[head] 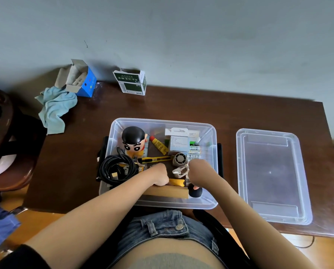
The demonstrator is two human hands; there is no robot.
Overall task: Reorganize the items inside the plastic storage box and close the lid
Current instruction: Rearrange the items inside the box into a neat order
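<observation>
Lap: denim shorts and both bare forearms fill the near edge, the person close against the table.
Left hand: left hand is down in the near part of the storage box, fingers curled over the upper edge of a long wooden block; whether it grips or only steadies it I cannot tell for certain, though it looks like a hold.
Right hand: right hand is curled low beside a black round thing; what the fingers close on is hidden, so its state is unclear.
Likely reason: both hands work the near corner, probably shifting the block and the small pieces so they lie flat below the rim.
Storage box: clear plastic storage box sits mid-table, open, straight ahead.
Inside, near to far: yellow piece just behind the block, coiled black cable at left, yellow cutter, small round fan, batteries, glue tube, white carton, big-headed figure.
In the way: the figure looks like the tallest thing inside; it may foul the lid unless laid down.
Lid: clear lid lies flat on the table to the right, apart from the box.
Far edge: blue cloth, open blue carton and green-and-white carton by the wall.
</observation>
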